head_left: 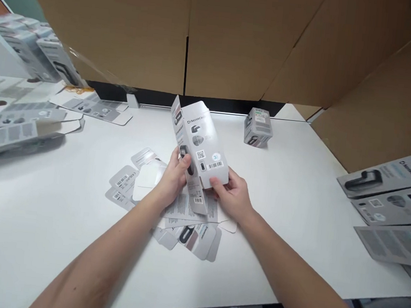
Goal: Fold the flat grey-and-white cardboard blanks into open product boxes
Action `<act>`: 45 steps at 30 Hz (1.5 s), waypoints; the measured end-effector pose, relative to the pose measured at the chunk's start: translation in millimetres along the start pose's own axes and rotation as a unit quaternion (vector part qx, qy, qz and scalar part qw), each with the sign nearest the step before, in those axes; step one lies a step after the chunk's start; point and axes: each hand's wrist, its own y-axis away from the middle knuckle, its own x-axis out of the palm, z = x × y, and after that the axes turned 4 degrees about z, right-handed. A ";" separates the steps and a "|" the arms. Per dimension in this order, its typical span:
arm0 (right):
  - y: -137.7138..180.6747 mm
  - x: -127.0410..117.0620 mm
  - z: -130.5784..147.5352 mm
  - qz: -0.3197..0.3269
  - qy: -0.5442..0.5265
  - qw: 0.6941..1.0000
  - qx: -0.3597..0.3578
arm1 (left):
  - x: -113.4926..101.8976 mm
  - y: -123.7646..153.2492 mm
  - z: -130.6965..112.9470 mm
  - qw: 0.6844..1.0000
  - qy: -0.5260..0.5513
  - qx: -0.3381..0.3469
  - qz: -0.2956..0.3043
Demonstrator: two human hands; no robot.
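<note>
Grey printed cardboard is observed: a SilverCrest carton (208, 147), its panels set at an angle, is held over a fanned pile of flattened cartons (199, 241) on the white desk (270, 271). Its long axis is directed away from the desk's near edge, the far end leaning left. The left side panel is pinched by the left hand (174, 177); the near right corner is clamped by the right hand (233, 195), thumb uppermost. Neither hand is nearer, contact being made by both. Whether the pile is touched by the carton cannot be told. An assembled box (258, 126) is recorded beyond, to the right.
</note>
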 end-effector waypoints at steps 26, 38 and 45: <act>1.1 -9.7 -5.3 -0.136 0.203 0.945 -0.219 | 3.4 2.7 -1.4 0.988 -0.051 -0.130 0.059; -3.7 -11.3 -11.7 0.005 0.085 0.978 -0.188 | -13.2 -6.6 -20.1 0.985 0.105 -0.133 -0.034; -5.0 -7.5 -8.3 -0.017 0.077 0.993 -0.084 | -8.3 0.1 -11.6 0.990 -0.014 -0.135 0.039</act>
